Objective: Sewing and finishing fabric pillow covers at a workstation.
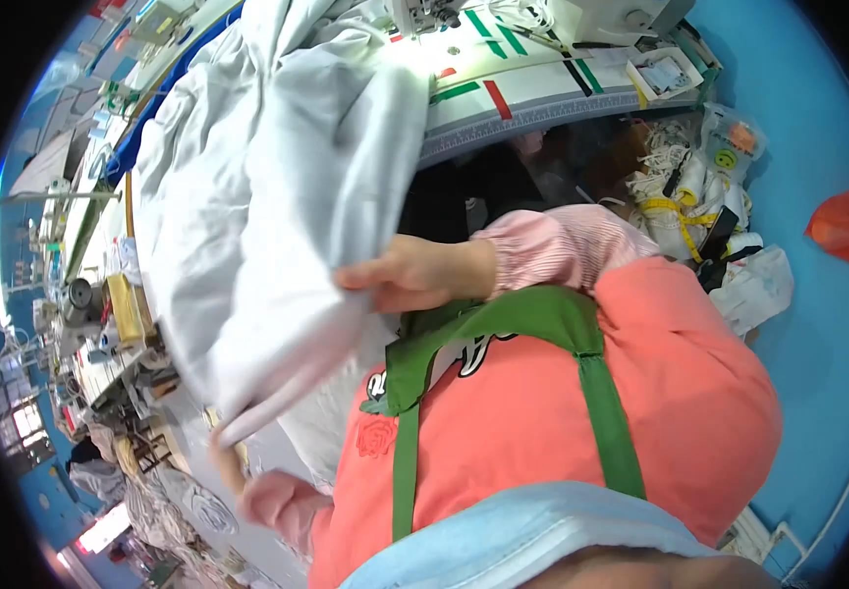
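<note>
A large white cloth point(272, 216) spills from the sewing table down the left side of my lap, its raised part blurred by motion. My right hand point(414, 275) is closed on the cloth's near edge in front of my chest, thumb on top. Lower left, my left hand point(227, 459) reaches out and grips another part of that edge. The cloth hides most of its fingers. Between the two hands the fabric hangs in a loose, slanting fold.
At the top, a sewing machine point(426, 14) stands on the white table point(459, 74), marked with coloured tape strips. A ruler strip point(542, 123) lines its front edge. To the right are a small box point(665, 75), thread cones with yellow tape measure point(682, 218), and a red bag point(848, 228).
</note>
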